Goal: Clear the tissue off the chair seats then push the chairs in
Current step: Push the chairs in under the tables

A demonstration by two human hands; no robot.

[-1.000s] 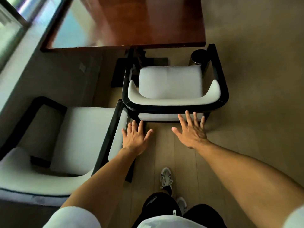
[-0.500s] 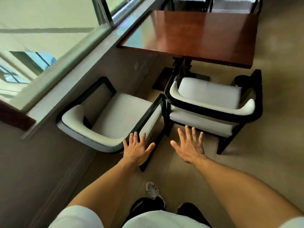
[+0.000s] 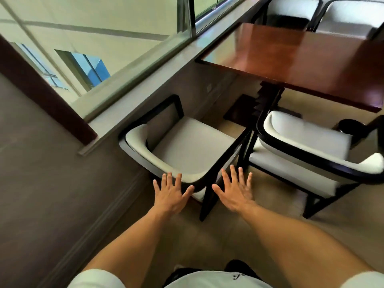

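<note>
Two black-framed chairs with white cushions stand at a wooden table (image 3: 301, 57). The left chair (image 3: 187, 150) sits by the wall under the window, clear of the table edge. The right chair (image 3: 307, 146) has its seat front partly under the table. Both seats show no tissue. My left hand (image 3: 170, 194) hovers open, fingers spread, at the left chair's back corner. My right hand (image 3: 234, 192) is open too, just right of that chair's rear leg, in the gap between the chairs.
A window (image 3: 93, 48) and its ledge (image 3: 145, 92) run along the left wall. Two more white chairs (image 3: 291, 9) stand at the table's far side. A dark round object (image 3: 351, 125) sits beside the right chair. Pale floor lies below my arms.
The view has swung left and lifted, from the right chair to the left one. Both open hands moved from behind the right chair to the left chair's back corner.
</note>
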